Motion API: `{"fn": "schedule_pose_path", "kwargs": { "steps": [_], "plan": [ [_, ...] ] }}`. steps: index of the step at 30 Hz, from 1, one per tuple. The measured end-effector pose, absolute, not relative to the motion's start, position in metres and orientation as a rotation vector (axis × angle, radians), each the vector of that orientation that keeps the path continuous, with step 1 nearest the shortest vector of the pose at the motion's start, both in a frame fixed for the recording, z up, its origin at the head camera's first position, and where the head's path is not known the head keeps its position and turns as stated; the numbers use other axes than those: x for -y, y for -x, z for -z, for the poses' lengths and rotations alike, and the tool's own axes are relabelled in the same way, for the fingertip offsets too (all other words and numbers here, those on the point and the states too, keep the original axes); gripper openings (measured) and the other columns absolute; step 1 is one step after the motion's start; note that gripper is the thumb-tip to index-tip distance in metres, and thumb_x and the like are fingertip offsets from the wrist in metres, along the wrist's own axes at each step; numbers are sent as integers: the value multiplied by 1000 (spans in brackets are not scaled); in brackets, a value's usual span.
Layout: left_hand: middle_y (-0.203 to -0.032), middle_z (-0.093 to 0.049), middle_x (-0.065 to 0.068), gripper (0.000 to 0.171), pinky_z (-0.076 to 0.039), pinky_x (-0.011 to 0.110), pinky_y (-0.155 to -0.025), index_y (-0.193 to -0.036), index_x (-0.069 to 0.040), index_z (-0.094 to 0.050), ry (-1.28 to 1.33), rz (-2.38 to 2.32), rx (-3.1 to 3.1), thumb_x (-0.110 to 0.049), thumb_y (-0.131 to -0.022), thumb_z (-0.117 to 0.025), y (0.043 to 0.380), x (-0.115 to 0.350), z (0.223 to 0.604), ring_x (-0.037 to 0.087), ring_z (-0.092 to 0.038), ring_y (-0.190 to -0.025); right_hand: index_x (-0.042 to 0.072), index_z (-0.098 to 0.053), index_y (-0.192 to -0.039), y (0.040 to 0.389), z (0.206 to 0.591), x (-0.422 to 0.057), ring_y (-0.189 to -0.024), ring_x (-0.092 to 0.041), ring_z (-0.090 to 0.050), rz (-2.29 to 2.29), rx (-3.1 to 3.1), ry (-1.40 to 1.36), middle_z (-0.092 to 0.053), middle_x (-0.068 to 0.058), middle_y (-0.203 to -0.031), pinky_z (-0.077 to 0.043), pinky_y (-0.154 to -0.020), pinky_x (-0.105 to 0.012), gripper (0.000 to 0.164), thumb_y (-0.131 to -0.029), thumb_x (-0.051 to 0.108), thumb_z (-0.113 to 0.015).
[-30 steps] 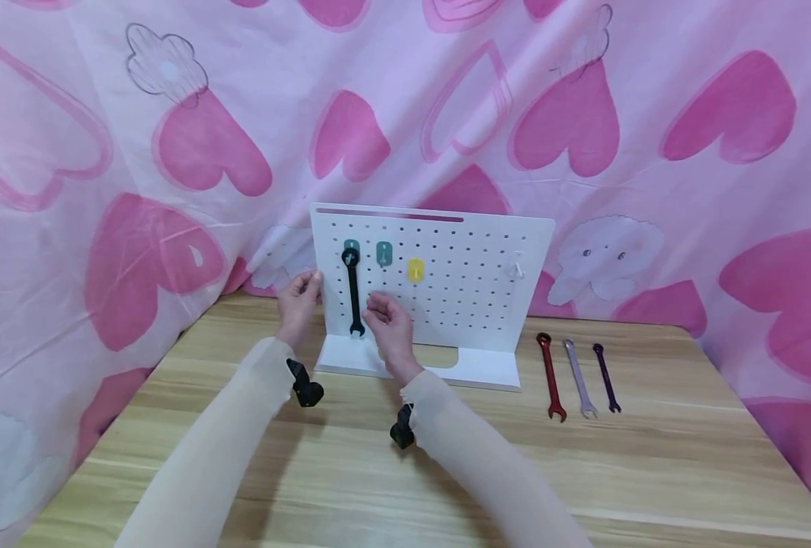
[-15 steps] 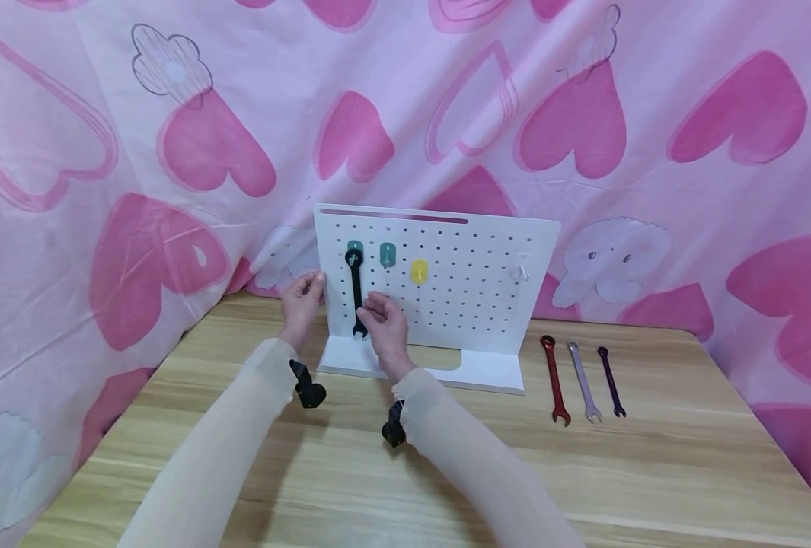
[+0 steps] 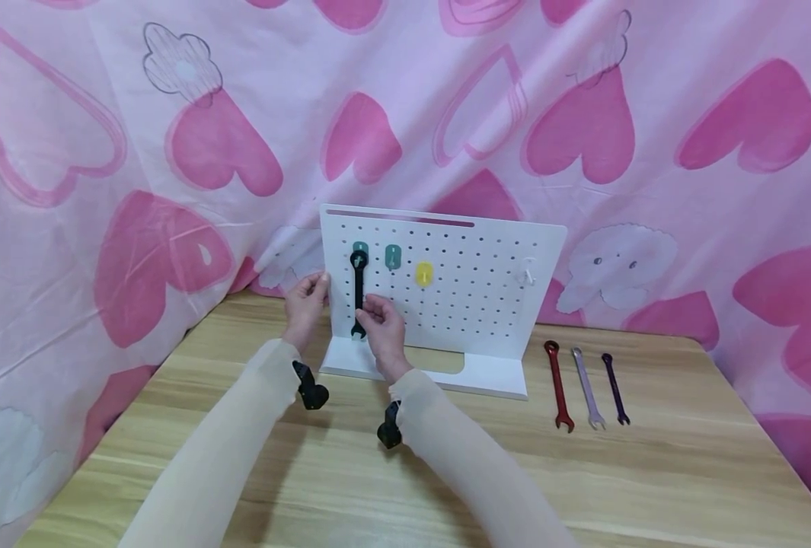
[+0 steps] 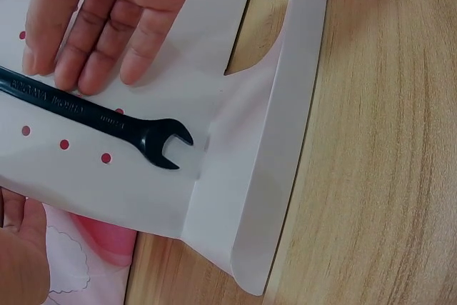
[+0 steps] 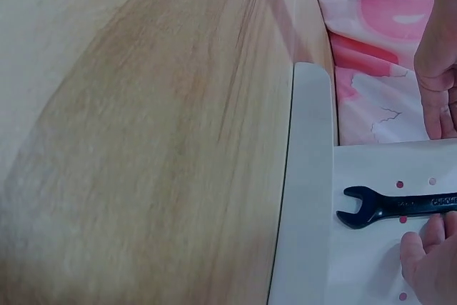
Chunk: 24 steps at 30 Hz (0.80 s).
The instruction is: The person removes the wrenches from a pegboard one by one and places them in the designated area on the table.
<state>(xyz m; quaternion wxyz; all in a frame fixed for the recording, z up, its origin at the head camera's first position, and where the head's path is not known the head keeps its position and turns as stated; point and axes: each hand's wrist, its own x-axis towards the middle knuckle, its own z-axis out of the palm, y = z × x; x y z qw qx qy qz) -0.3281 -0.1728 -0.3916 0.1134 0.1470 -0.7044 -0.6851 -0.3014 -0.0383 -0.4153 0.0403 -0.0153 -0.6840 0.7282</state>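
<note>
A black combination wrench [image 3: 359,288] hangs ring end up from a green hook plate [image 3: 362,248] on the left of a white pegboard [image 3: 477,293]. My left hand [image 3: 304,308] holds the board's left edge, thumb at the front. My right hand [image 3: 386,331] is at the wrench's lower shaft. In the left wrist view the extended fingers of the right hand [image 4: 118,12] come right up to the shaft of the wrench [image 4: 93,114], not wrapped round it. The wrench's open end points down, just above the board's base [image 3: 350,356].
A second green hook plate [image 3: 393,256], a yellow hook plate [image 3: 424,274] and a clear hook [image 3: 528,272] are on the board. Red [image 3: 559,387], silver [image 3: 589,388] and dark purple [image 3: 616,390] wrenches lie on the wooden table [image 3: 652,487]. A pink heart-patterned cloth [image 3: 295,84] hangs behind.
My right hand has moved slightly left, from beside the wrench to its lower shaft. The left hand stays at the board's edge. The head view has shifted a little.
</note>
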Motion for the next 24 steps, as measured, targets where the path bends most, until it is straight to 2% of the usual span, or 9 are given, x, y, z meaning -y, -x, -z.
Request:
{"fn": "schedule_pose_path", "kwargs": {
  "steps": [10,18,24],
  "plan": [
    [-119,-59,6,38,-49,28,-96,-118,-10,-61,-433,2039,2031,-39,-94,-54,330,173,392,15,-54,-103,16,-62,-116,301,419,45,-100,-16,-57,-2220,2099,62,-63,-2,-110,-51,-92,-29,29,-88,12,-66],
    [-117,-60,8,38,-47,35,-99,-117,-8,-61,-426,2061,2000,-37,-94,-56,330,172,392,16,-54,-101,17,-62,-115,301,418,49,-101,-16,-57,-2224,2110,73,-64,-1,-109,-50,-93,-30,28,-88,13,-67],
    [-118,-60,9,37,-48,34,-98,-117,-8,-61,-440,2060,1997,-36,-94,-56,329,171,392,17,-55,-102,18,-63,-114,302,419,52,-100,-15,-58,-2234,2100,76,-64,-1,-107,-50,-92,-30,27,-88,13,-66]
  ]
}}
